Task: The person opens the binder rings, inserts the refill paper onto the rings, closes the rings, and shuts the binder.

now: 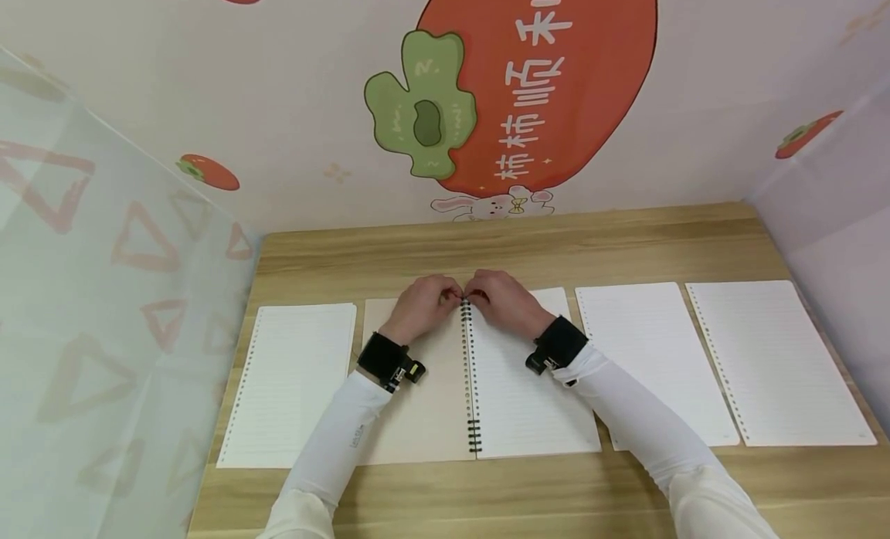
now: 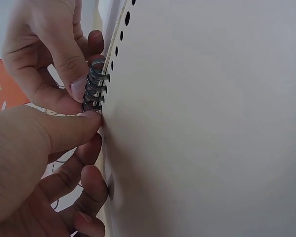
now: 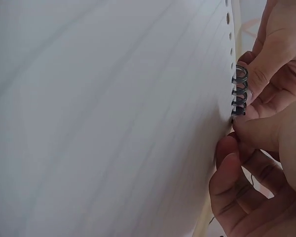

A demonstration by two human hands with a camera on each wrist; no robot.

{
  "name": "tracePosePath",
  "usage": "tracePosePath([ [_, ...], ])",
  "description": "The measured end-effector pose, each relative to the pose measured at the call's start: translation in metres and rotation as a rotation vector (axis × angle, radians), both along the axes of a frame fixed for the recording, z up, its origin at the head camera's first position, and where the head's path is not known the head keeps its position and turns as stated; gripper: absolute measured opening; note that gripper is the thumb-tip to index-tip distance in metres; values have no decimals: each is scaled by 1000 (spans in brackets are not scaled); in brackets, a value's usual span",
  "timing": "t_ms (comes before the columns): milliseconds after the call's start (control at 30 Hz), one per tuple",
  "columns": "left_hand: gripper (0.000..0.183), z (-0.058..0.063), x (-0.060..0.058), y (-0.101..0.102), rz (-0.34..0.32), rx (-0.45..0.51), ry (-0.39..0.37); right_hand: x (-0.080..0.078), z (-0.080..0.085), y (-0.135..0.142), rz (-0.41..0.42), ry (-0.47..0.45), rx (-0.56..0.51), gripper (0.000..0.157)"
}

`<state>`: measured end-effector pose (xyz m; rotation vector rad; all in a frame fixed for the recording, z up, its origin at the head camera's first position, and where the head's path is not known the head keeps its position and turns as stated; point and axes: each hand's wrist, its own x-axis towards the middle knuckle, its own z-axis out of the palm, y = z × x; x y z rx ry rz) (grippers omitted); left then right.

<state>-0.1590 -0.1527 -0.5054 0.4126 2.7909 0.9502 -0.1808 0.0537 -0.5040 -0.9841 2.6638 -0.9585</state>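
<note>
Nearest, reaching in over the table [image 1: 501, 493]: white sleeves [image 1: 334, 438], angled inward so as to bring both hands to one spot. Threaded through the near end of the spine, lower binding rings [image 1: 475, 436], likely enough to keep cover and pages aligned there. Lying open and flat, a notebook, with beige cover [image 1: 417, 415] to the left and ruled page [image 1: 535, 415] to the right, probably spread so to expose the holes; bare of rings mid-spine. Set out on either side, ruled sheets [image 1: 299, 384] at left, a second stack [image 1: 640, 338] and a third [image 1: 779, 361] at right, presumably to leave the spine reachable. At the far end, left grip [image 1: 426, 306] and right grip [image 1: 509, 303] closed to a fine pinch at the upper binding rings [image 2: 94, 91], apparently for small, precise handling; cannot tell which steadies. Beyond, a persimmon-printed wall [image 1: 605, 68].
</note>
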Motion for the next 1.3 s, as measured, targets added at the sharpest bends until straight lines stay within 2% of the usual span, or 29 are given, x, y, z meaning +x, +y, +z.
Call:
tracePosePath([
  [467, 8, 3, 2, 3, -21, -39, 14, -1, -1, 1, 16, -3, 30, 14],
  [867, 7, 2, 1, 0, -33, -18, 41, 1, -3, 0, -24, -27, 18, 13],
  [1100, 7, -2, 2, -3, -29, 5, 24, 2, -2, 2, -15, -46, 5, 13],
  [1300, 7, 2, 6, -6, -17, 14, 30, 5, 0, 5, -17, -32, -12, 13],
])
